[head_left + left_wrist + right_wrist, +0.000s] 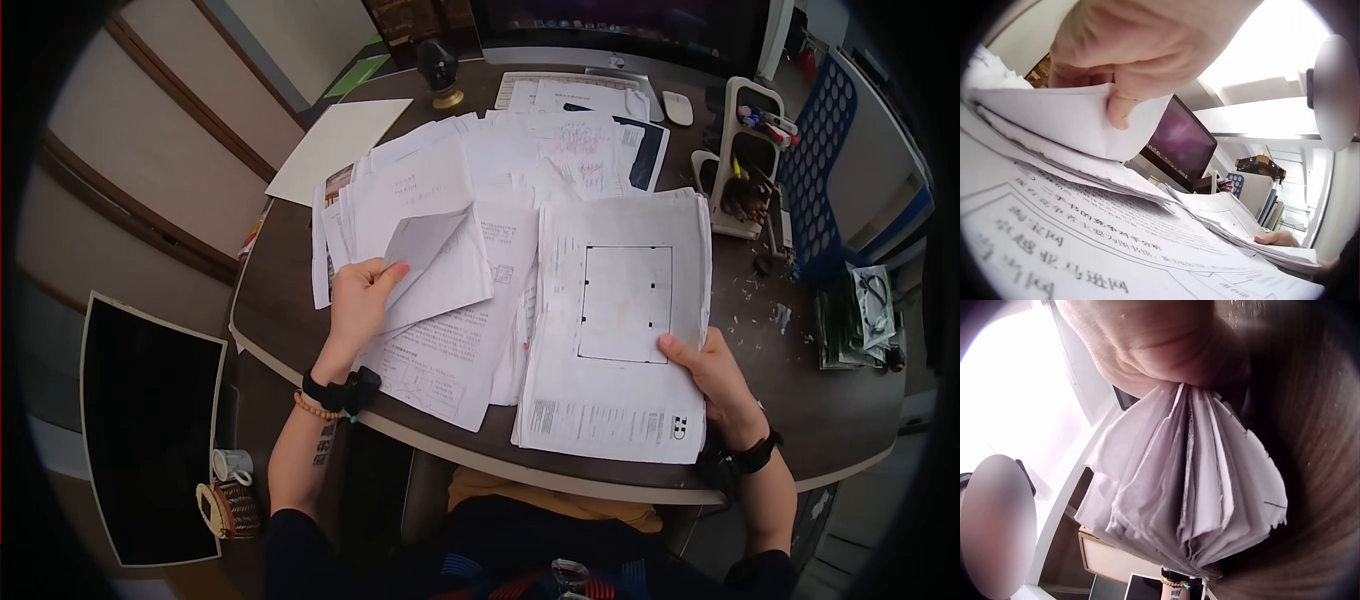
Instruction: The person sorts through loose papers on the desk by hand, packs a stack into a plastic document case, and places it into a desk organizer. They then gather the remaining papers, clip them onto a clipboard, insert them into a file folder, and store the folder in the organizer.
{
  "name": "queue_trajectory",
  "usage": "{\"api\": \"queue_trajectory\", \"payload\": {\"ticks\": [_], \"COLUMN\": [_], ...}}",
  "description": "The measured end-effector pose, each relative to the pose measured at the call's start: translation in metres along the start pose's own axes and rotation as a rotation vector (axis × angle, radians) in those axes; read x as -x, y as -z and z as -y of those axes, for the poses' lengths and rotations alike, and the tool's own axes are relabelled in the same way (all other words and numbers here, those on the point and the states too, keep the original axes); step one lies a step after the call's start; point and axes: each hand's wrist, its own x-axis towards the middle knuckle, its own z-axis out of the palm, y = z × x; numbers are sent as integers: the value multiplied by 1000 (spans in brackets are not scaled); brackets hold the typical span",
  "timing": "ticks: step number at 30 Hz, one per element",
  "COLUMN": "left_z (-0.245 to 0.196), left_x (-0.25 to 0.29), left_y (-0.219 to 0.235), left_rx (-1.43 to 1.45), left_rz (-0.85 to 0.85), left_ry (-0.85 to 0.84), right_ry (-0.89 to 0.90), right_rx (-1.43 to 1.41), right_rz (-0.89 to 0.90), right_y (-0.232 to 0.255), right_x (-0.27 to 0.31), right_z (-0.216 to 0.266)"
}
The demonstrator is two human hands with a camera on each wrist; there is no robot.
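The left hand [362, 300] pinches the corner of some folded-back sheets [425, 250] between thumb and fingers, above a spread of printed and handwritten pages [440, 365]. In the left wrist view the thumb of that hand [1141, 56] lies on the white paper [1072, 119]. The right hand [715, 375] grips the right edge of a thick stack [620, 400], thumb on top, beside a printed rectangular outline. From the right wrist view, the stack's page edges [1204, 481] fan out beneath the right hand [1154, 344].
Loose papers [500, 150] cover the desk's middle, with a keyboard, monitor [620, 30] and mouse [677, 108] behind. At right are a pen organizer [740, 215], blue rack [820, 160] and plastic packets [860, 320]. A mug [232, 464] and basket [238, 510] stand lower left.
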Motion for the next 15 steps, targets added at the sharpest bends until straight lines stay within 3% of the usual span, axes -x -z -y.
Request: {"api": "queue_trajectory", "payload": {"ticks": [5,10,15], "left_z": [1,11,6], "left_x": [-4,-4,1], "left_y": [1,13,14], "left_rx": [246,290,438], "left_rz": [-27,159,186], "left_ry": [61,63,106], "right_ry": [16,18,5], "right_rx": [-25,0,11], "right_rz": [0,6,-4], "right_y": [-1,1,-2], "right_x": [0,0,1], "right_z": [1,-1,2]}}
